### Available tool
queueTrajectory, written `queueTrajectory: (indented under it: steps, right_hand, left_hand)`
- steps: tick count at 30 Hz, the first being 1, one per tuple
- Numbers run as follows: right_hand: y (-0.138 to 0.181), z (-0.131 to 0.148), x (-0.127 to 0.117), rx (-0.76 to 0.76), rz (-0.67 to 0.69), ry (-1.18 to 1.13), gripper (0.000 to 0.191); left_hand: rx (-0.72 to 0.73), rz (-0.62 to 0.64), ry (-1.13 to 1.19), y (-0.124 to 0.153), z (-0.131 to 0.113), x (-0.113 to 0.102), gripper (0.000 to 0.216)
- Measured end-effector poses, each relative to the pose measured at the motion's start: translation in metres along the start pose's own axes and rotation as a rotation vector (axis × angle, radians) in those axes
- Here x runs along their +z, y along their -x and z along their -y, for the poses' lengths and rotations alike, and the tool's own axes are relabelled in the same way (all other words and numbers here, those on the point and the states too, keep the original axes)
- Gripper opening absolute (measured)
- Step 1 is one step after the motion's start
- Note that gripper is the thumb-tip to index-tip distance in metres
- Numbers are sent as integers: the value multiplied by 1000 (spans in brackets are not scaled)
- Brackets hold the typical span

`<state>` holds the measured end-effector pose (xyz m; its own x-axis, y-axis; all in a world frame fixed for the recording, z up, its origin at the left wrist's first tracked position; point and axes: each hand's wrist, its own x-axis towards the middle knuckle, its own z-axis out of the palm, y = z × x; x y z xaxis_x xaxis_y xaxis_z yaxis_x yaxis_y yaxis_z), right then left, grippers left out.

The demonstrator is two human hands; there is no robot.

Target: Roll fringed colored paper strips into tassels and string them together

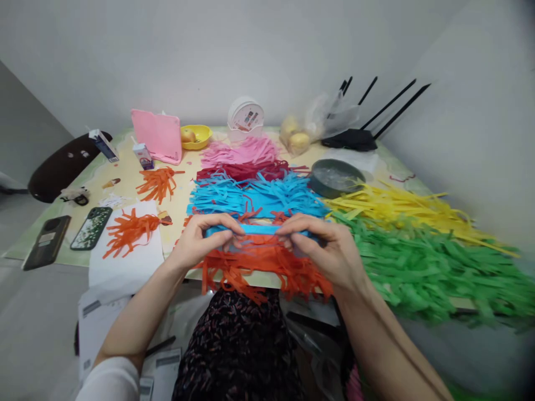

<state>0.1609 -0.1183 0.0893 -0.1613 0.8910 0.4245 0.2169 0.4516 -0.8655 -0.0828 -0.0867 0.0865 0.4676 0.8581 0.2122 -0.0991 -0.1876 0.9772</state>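
A folded strip of blue tissue paper [259, 229] is stretched level between my two hands. My left hand [209, 236] pinches its left end, and my right hand [311, 239] pinches the right end. Just beneath lies a pile of orange fringed tissue paper [267, 262], partly hidden by the hands. Beyond the strip, blue fringed tissue paper [254, 195] is spread out, with dark red fringe [246, 170] and pink fringe [242, 151] behind it. Two orange tassels, one nearer [129, 229] and one farther [156, 185], lie to the left.
Green fringe [434, 267] and yellow fringe [409, 211] cover the table's right side, beside a dark round tin [336, 177]. Two phones [47, 242] and white paper [125, 262] lie left. At the back are a pink tablet case [157, 136], a yellow bowl [200, 136] and a black router [351, 140].
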Motion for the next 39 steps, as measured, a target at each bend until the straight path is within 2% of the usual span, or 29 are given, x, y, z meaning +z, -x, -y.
queueTrajectory:
  steps: [2, 5, 7, 10, 13, 15, 18, 20, 29, 32, 34, 37, 39]
  right_hand:
    - [0, 4, 0, -37, 10, 69, 15]
    - [1, 8, 1, 3, -35, 193, 8]
    - [1, 8, 2, 26, -34, 283, 16]
    - [1, 7, 2, 19, 16, 386, 13]
    - [1, 7, 3, 46, 12, 337, 6]
    - [0, 8, 4, 101, -3, 200, 9]
    - [0, 10, 8, 201, -12, -29, 14]
    - [1, 10, 10, 233, -8, -120, 16]
    - [1, -4, 14, 221, -50, -291, 9]
    - [1, -6, 15, 185, -41, -312, 11]
    - [2, -4, 15, 128, -30, -231, 17]
    - [4, 3, 13, -69, -8, 19, 24]
    - [5, 7, 11, -242, 33, 157, 27]
  left_hand:
    - [-11, -8, -82, 1, -3, 1, 21]
    - [10, -83, -272, 2, -8, 5, 22]
    - [72, -113, -408, 3, -9, 7, 18]
    - [150, -76, -594, 2, -10, 8, 14]
    - [128, -54, -664, 2, -10, 8, 7]
    - [68, -49, -558, 3, -10, 9, 10]
    - [-34, -11, -241, 4, -10, 10, 14]
    - [-64, 2, -113, 5, -10, 11, 15]
    - [-79, 1, -3, 5, 2, 6, 19]
    - [-56, 7, -17, 5, 6, 4, 16]
    - [-27, 45, -48, 6, 3, 0, 16]
    - [21, 191, -232, 8, -11, -6, 17]
    - [67, 222, -422, 7, -21, -8, 16]
